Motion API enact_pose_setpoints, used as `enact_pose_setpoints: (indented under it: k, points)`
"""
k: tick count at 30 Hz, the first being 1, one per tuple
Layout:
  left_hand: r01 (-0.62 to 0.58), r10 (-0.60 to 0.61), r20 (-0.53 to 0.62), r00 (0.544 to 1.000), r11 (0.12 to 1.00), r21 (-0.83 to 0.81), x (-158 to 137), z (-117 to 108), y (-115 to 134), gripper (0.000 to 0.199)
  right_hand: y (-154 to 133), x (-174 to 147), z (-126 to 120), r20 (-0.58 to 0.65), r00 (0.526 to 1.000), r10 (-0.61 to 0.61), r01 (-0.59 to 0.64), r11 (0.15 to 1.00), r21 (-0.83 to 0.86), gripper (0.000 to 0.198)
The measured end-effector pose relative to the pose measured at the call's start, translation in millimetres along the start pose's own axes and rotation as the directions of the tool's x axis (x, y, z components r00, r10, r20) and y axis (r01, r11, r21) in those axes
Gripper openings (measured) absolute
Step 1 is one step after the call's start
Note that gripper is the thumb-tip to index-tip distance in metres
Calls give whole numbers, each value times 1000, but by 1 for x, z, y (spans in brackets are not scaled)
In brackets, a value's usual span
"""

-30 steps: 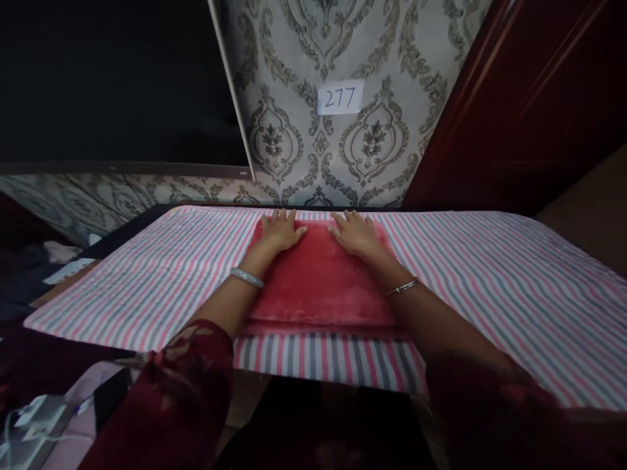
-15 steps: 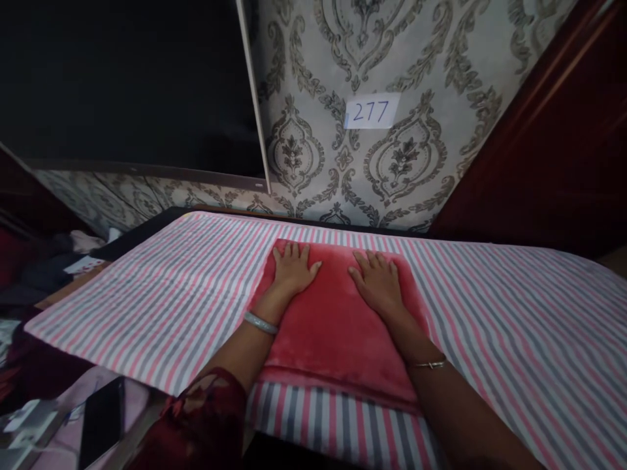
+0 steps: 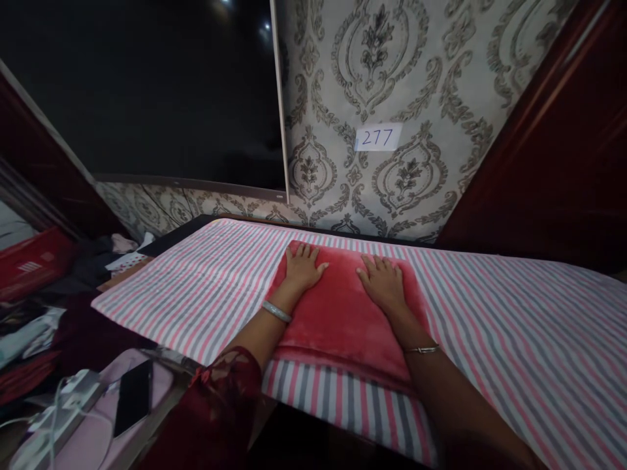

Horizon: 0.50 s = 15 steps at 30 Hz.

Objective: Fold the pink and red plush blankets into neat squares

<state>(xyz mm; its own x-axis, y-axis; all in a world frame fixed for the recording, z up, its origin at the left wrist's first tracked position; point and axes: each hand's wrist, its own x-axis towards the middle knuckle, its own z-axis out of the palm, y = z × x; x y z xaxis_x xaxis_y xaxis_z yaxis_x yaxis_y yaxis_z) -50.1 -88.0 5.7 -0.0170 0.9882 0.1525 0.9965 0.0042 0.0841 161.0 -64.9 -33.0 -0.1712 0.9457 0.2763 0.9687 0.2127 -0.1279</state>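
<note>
A folded red plush cloth (image 3: 343, 313) lies flat on a pink, grey and white striped sheet (image 3: 196, 281). My left hand (image 3: 302, 267) rests palm down on its far left part, fingers spread. On the far right part my right hand (image 3: 383, 282) lies palm down too, with its fingers apart. Neither hand grips the cloth. The layered fold shows along the near edge, close to the front of the striped sheet. What lies under my palms is hidden.
A large dark television (image 3: 171, 91) stands at the back left, by a patterned wall with a paper (image 3: 378, 137) marked 277. At the lower left are a phone (image 3: 133, 397) and a white power strip (image 3: 73, 411) with cables. Dark red panelling (image 3: 553, 143) rises at right.
The camera view has shifted left, so the scene sits further right in the picture. Both hands stay at about the same spots on the red cloth.
</note>
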Motion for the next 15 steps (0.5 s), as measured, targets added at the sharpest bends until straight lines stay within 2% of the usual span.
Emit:
enact_pose_setpoints:
  k: [3,5,7,9,12,15]
  points:
    - [-32,32,-3,999,995,-99,-15,-4,-11,56,-1,-1,-1,1,1000,8,-8,1000,-10,54]
    - [20,-42,-55,998,938,-347,-23,-8,-28,48,-1,-1,-1,1,1000,12,-12,1000,-15,54]
    - [127,-202,-54,978,777,-616,-27,-13,-50,40,-1,-1,-1,2,1000,7,-7,1000,-22,54]
    - [235,-328,30,944,606,-760,-27,-18,-72,37,-1,-1,-1,6,1000,3,-3,1000,-25,55]
    - [330,-348,171,922,469,-819,-22,-24,-94,32,-2,-1,-1,20,1000,14,-14,1000,-21,55]
    - [353,-300,255,919,342,-871,-17,-26,-99,24,-2,-1,-1,25,1000,14,-13,999,-30,55]
